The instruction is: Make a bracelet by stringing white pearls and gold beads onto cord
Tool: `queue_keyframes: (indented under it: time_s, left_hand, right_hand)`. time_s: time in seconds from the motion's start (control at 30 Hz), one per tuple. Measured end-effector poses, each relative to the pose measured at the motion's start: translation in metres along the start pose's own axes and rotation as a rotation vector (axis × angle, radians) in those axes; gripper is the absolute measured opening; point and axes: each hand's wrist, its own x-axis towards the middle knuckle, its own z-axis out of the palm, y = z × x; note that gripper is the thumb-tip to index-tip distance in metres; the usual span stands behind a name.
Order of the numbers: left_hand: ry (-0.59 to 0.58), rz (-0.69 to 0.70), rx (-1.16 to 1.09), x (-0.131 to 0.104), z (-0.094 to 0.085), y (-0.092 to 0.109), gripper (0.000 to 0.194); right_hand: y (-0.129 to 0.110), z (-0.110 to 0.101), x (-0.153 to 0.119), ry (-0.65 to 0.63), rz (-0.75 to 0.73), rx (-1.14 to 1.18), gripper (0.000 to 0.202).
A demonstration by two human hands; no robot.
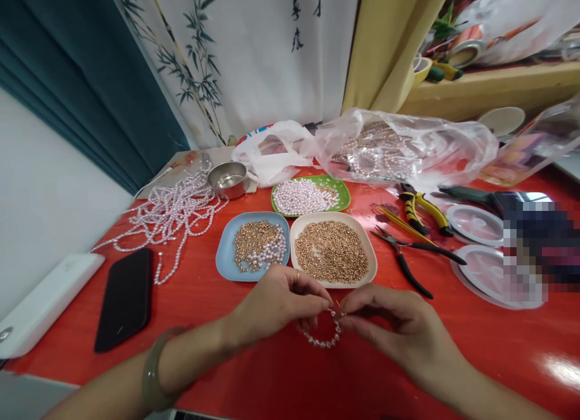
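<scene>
A small loop of silvery beads hangs between my two hands, low in the middle of the view. My left hand, with a ring on one finger, pinches the loop's upper left side. Thumb and fingers of my right hand are closed on its upper right end, where a thin thread tip sticks up. Just beyond lie a beige dish of gold beads and a blue dish of gold and pale beads. Behind them is a green dish holding mostly pale pearly beads.
Pearl strands and a metal bowl lie at the back left, with a black phone nearer. Black pliers, yellow-black pliers and spools are on the right. A plastic bag lies behind.
</scene>
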Motion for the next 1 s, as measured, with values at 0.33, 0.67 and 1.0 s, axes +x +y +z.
queue_keyframes:
  time_s: [0.33, 0.67, 1.0]
  left_hand:
    - [0.056, 0.077, 0.056, -0.0006, 0.0017, -0.0063, 0.012]
    - [0.055, 0.113, 0.098, -0.0043, 0.0032, -0.0025, 0.016]
    - [0.066, 0.157, 0.118, -0.0037, 0.0045, -0.0053, 0.017]
  right_hand:
    - [0.0002, 0.0032, 0.0006, -0.024, 0.077, 0.141, 0.005]
    - [-0.0015, 0.0043, 0.0014, 0.001, 0.12, 0.142, 0.005]
    - [-0.0028, 0.0033, -0.0009, -0.004, 0.11, 0.145, 0.005]
